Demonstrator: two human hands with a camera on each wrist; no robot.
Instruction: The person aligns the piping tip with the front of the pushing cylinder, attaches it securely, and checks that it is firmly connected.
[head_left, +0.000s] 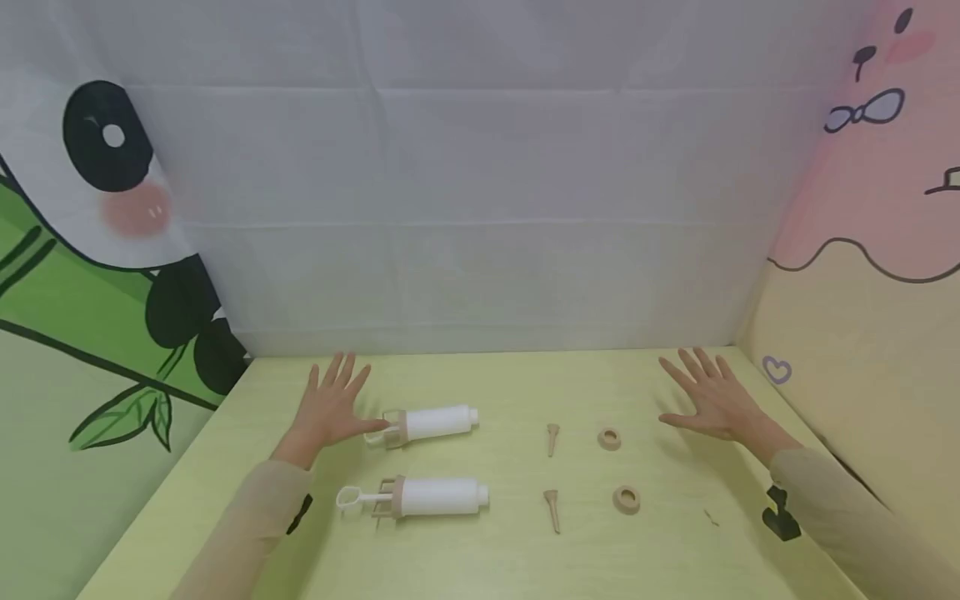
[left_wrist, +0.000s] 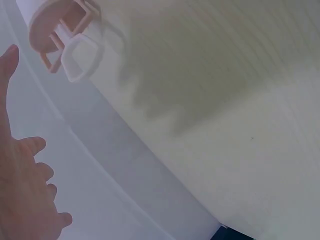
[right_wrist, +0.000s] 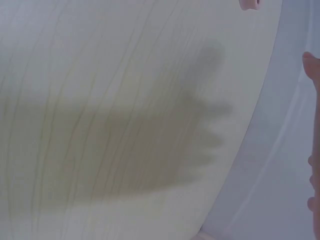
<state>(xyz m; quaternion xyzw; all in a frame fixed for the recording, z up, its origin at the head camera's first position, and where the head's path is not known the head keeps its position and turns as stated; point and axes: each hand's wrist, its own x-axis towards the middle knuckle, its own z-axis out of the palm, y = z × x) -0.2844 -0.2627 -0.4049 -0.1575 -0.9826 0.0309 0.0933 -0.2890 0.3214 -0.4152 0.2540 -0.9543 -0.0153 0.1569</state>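
My left hand (head_left: 327, 414) hovers over the table's left side, fingers spread, holding nothing. In the head view its thumb overlaps the handle of the far syringe-like white tube (head_left: 438, 422); the left wrist view shows the beige collar (left_wrist: 44, 25) and white loop handle (left_wrist: 80, 60) apart from the thumb. A matching near tube (head_left: 440, 497) lies in front of it. My right hand (head_left: 716, 402) is raised at the right with spread fingers and nothing in them. Nearest to it is a beige ring (head_left: 610, 438), with a second ring (head_left: 627, 499) closer to me.
Two narrow beige nozzles, the far one (head_left: 552, 439) and the near one (head_left: 552, 510), lie between tubes and rings. A thin mark or scrap (head_left: 711, 517) shows on the pale yellow table (head_left: 510, 567). A white backdrop (head_left: 480, 283) rises behind; printed cloth hangs at both sides.
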